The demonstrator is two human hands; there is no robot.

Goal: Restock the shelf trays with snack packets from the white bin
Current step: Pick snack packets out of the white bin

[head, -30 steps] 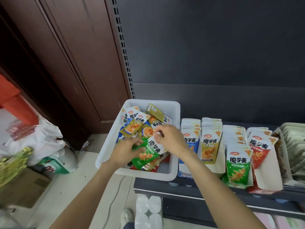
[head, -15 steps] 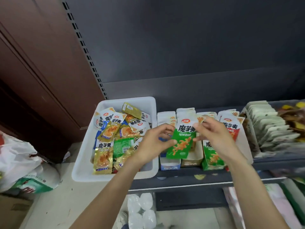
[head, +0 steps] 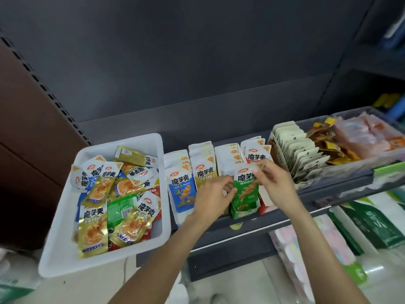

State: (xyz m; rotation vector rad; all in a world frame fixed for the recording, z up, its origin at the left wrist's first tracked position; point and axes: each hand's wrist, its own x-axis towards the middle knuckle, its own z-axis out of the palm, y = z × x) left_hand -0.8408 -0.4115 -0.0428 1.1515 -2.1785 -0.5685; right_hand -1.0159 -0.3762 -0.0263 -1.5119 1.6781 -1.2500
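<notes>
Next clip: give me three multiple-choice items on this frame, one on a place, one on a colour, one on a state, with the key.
1. Where is the white bin?
A. left of the shelf trays
B. right of them
C. on the floor

2. What colour is the packet being slotted in?
A. blue
B. green
C. gold

3. What is the right hand doing?
A. hanging idle
B. pinching the packet's top
C. reaching into the bin

Key: A, the bin sits left of the trays; B, its lower half is green; B, fingers grip its top corner while the left hand steadies it.
</notes>
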